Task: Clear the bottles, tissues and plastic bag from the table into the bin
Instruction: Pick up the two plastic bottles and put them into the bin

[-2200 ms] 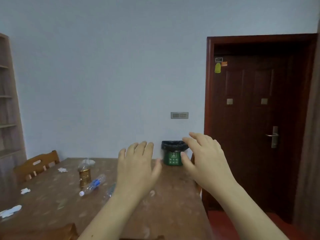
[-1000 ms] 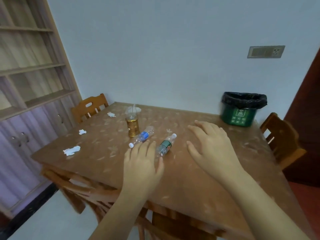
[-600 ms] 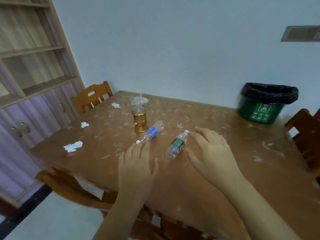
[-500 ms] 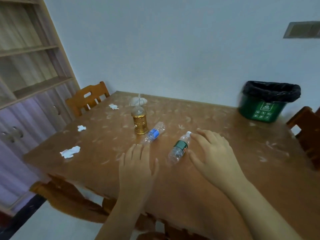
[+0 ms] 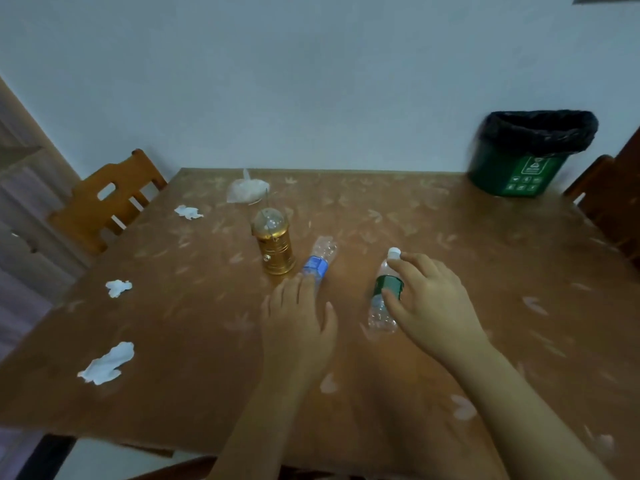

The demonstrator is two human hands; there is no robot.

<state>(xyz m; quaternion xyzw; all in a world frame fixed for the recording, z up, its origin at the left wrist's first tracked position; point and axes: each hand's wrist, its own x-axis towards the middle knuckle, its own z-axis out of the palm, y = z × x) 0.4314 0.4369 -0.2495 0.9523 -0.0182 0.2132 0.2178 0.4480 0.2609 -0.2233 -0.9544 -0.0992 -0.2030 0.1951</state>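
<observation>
A clear bottle with a green label (image 5: 388, 285) and a white cap lies on the brown table (image 5: 450, 220). My right hand (image 5: 431, 306) is spread over it, thumb against the label and index fingertip at the cap. A bottle with a blue label (image 5: 320, 259) lies to its left. My left hand (image 5: 298, 323) hovers flat with fingers apart, its fingertips covering that bottle's near end. Three white tissues (image 5: 188, 212) (image 5: 118, 287) (image 5: 107, 363) lie along the table's left side. A crumpled clear plastic bag (image 5: 246, 190) sits near the far edge. The green bin (image 5: 512, 171) with a black liner stands at the far right corner.
A golden lantern-like jar (image 5: 273, 244) stands upright just left of the blue-label bottle. Wooden chairs stand at the table's left (image 5: 107, 199) and right (image 5: 609, 199) sides. A wall runs behind the table, and a cabinet is at the far left.
My view has tilted down from the door and wall to the tabletop. Both hands have reached forward; the right hand has come onto the green-label bottle and the left hand to the blue-label one.
</observation>
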